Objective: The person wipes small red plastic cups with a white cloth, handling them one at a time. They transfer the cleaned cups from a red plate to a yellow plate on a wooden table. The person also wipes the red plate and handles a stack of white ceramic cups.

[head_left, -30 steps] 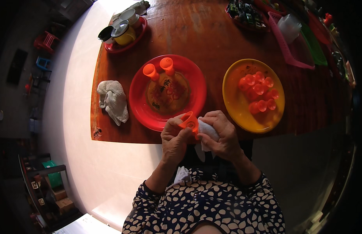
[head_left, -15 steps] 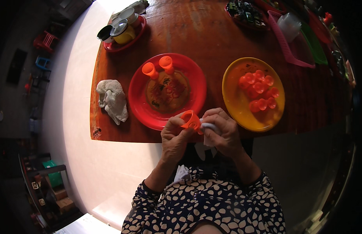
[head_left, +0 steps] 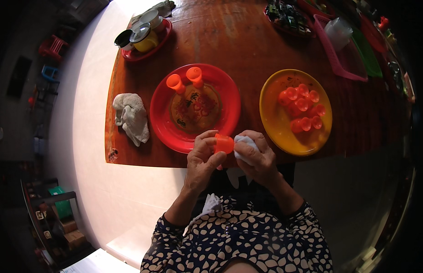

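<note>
Between the fingers of my left hand point(head_left: 203, 156) is a small orange plastic cup point(head_left: 224, 144), tipped on its side with one end toward my right hand. My right hand point(head_left: 259, 157) grips a folded white cloth point(head_left: 246, 149) close against the cup. Both hands are at the table's near edge, in front of a red plate point(head_left: 161, 129). On that plate two orange cups point(head_left: 186, 81) stand at the far side, over its tan patterned centre. To the right, a yellow plate point(head_left: 305, 144) bears several orange cups point(head_left: 302, 104) lying in rows.
A crumpled whitish towel point(head_left: 132, 118) lies at the table's left edge. Beyond it, a red tray point(head_left: 150, 52) carries lidded mugs point(head_left: 143, 38). At the far right are a pink basket point(head_left: 341, 63) with clear plastic cups point(head_left: 338, 32) and a tray of small dark packets point(head_left: 289, 18).
The orange cup has turned in my left hand, from mouth tilted up to lying sideways. The white cloth has shifted up to the end of the cup with my right hand.
</note>
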Demonstrator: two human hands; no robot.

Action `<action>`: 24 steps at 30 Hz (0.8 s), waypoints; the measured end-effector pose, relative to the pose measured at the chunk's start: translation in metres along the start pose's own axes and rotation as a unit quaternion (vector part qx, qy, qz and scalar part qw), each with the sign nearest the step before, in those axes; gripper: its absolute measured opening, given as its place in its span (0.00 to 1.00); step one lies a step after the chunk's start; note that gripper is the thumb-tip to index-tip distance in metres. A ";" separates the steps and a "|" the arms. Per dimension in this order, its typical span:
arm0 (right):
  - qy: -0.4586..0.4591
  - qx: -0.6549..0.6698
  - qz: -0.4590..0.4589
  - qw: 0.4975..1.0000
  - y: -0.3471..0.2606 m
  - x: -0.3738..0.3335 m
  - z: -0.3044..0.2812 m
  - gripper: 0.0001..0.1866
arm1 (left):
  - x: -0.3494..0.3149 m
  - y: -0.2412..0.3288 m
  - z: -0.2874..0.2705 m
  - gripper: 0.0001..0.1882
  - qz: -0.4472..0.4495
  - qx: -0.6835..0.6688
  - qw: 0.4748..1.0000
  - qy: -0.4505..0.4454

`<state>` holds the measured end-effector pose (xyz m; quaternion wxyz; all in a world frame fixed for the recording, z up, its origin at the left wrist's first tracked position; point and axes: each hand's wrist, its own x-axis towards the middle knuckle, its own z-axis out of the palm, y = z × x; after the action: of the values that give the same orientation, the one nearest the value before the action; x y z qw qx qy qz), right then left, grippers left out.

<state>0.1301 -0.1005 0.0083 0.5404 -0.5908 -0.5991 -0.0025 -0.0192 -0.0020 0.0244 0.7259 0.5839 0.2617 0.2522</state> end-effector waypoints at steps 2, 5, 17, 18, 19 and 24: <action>-0.031 0.004 -0.045 0.999 0.002 -0.003 0.001 0.19 | 0.000 0.007 0.000 0.11 -0.042 -0.013 0.999 0.009; -0.033 -0.002 -0.004 0.999 -0.005 -0.001 -0.001 0.17 | -0.004 0.013 0.003 0.10 -0.052 -0.032 0.998 -0.011; -0.193 0.068 0.167 0.964 0.007 0.027 -0.017 0.06 | -0.006 0.002 0.005 0.07 0.018 0.044 0.998 -0.031; -0.199 0.126 0.233 0.943 0.006 0.031 -0.018 0.06 | -0.007 0.002 0.004 0.07 0.014 0.046 0.998 -0.035; -0.204 0.184 0.296 0.915 0.004 0.036 -0.021 0.06 | -0.007 0.001 0.004 0.07 0.026 0.048 0.998 -0.032; -0.073 0.010 0.033 0.997 0.001 0.021 -0.009 0.13 | 0.000 -0.008 0.003 0.08 0.094 0.074 0.993 -0.004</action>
<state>0.1426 -0.0910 0.0246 0.5011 -0.6035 -0.6168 0.0648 -0.0166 -0.0060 0.0174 0.6547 0.6593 0.2207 0.2967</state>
